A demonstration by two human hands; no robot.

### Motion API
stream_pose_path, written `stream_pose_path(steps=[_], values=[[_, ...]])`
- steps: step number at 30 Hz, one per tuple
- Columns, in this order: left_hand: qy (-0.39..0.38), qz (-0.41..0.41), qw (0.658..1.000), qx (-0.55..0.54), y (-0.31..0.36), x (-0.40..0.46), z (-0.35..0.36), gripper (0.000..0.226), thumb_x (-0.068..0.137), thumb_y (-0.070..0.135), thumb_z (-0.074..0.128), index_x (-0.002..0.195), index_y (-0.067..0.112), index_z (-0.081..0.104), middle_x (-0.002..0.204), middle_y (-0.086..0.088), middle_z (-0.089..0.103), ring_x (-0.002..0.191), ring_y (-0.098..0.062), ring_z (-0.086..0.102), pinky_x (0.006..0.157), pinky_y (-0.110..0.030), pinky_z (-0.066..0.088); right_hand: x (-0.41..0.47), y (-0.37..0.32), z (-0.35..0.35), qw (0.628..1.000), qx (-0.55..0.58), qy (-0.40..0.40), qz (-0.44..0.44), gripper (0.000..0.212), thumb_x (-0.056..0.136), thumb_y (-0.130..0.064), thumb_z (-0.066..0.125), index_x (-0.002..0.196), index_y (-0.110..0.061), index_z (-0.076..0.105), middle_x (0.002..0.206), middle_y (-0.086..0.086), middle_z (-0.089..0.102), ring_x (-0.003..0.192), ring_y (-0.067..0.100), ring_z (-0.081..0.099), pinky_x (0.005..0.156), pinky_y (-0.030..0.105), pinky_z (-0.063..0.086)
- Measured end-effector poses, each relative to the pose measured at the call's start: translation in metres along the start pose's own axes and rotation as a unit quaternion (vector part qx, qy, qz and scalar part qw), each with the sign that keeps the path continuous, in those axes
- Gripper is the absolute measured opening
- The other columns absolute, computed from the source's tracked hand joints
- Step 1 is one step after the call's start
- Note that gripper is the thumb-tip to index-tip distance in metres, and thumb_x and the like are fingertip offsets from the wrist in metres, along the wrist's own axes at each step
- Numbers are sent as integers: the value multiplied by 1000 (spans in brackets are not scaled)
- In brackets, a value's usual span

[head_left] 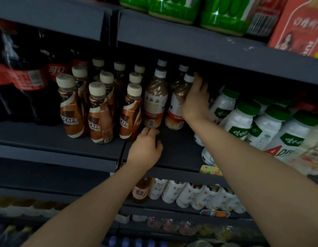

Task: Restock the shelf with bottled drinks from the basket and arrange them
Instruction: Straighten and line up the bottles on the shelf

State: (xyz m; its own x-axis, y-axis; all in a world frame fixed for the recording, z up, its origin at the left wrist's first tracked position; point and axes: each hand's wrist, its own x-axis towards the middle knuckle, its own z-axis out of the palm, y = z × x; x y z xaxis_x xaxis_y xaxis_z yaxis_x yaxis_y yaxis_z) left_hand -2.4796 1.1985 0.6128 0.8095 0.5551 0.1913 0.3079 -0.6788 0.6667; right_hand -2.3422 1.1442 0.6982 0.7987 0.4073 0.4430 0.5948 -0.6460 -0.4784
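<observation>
Two milk-tea bottles with white caps stand on the dark middle shelf [174, 148]. My right hand [195, 98] grips the right one [176, 107] from its right side, fingers curled round its shoulder. My left hand [145, 147] rests on the shelf just below the left milk-tea bottle [155, 102], its fingertips touching the bottle's base. More white-capped bottles stand behind these two. The basket is out of view.
Several brown Nescafe bottles [99, 113] stand to the left, with large cola bottles [20, 81] beyond them. White bottles with green caps [243, 120] crowd the right. The upper shelf [190, 38] hangs low overhead. White bottles [188, 195] fill the shelf below.
</observation>
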Motion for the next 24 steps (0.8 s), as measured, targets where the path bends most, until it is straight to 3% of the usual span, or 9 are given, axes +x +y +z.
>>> stream_pose_path(steps=[3, 6, 8, 10, 13, 16, 19, 21, 24], values=[[36, 45, 998, 22, -8, -24, -12, 28, 90, 15, 49, 117, 10, 54, 113, -8, 55, 95, -24, 58, 71, -38, 52, -40, -15, -2, 990, -9, 67, -120, 45, 88, -17, 53, 132, -10, 43, 131, 18, 48, 115, 34, 49, 91, 44, 44], [74, 73, 993, 61, -26, -48, -29, 20, 86, 11, 54, 105, 9, 57, 100, -9, 57, 86, -26, 58, 59, -35, 48, -72, -32, 9, 981, 86, -119, -128, 32, 90, -20, 55, 120, -11, 51, 119, 9, 56, 104, 23, 58, 87, 37, 50], [130, 61, 987, 78, -42, -54, -44, 17, 82, 6, 59, 98, 5, 56, 94, -13, 56, 84, -30, 57, 58, -34, 47, -80, -42, 20, 957, 133, -251, -61, 46, 88, -25, 59, 130, -12, 44, 129, 7, 53, 108, 21, 57, 89, 27, 45], [211, 9, 975, 64, -59, -54, -58, 24, 79, 3, 63, 100, 1, 53, 97, -19, 53, 90, -35, 54, 70, -41, 49, -85, -53, 31, 936, 183, -302, -7, 62, 85, -26, 63, 138, -13, 33, 138, 6, 48, 112, 21, 55, 88, 24, 40], [288, -112, 951, 14, -83, -49, -78, 49, 80, 6, 66, 121, -5, 42, 121, -27, 44, 110, -40, 43, 91, -45, 39, -89, -65, 47, 925, 248, -285, 38, 65, 83, -20, 67, 137, -13, 32, 138, 5, 50, 121, 20, 51, 92, 23, 37], [253, -170, 951, -42, -102, -41, -91, 69, 83, 12, 65, 139, 3, 26, 139, -23, 31, 126, -37, 34, 103, -44, 33, -90, -74, 59, 933, 238, -269, 41, 63, 84, -19, 66, 136, -13, 33, 138, 5, 48, 128, 20, 46, 95, 23, 33], [214, -179, 956, -96, -114, -26, -100, 76, 84, 16, 64, 144, 12, 17, 145, -15, 32, 132, -30, 33, 105, -42, 33, -89, -83, 72, 942, 219, -253, 39, 60, 85, -24, 64, 135, -14, 33, 135, 7, 51, 123, 24, 50, 103, 34, 41], [194, -187, 955, -126, -121, -16, -106, 77, 85, 18, 63, 145, 15, 14, 146, -12, 33, 133, -29, 35, 104, -43, 36, -88, -87, 77, 944, 219, -242, 52, 57, 86, -28, 62, 132, -14, 33, 130, 8, 54, 116, 26, 55, 96, 46, 49], [176, -174, 958, -142, -129, -10, -109, 74, 86, 19, 61, 144, 18, 15, 143, -10, 40, 130, -28, 40, 101, -42, 39, -88, -89, 80, 947, 214, -235, 55, 54, 87, -29, 60, 131, -14, 32, 127, 9, 55, 111, 27, 58, 91, 49, 52]])
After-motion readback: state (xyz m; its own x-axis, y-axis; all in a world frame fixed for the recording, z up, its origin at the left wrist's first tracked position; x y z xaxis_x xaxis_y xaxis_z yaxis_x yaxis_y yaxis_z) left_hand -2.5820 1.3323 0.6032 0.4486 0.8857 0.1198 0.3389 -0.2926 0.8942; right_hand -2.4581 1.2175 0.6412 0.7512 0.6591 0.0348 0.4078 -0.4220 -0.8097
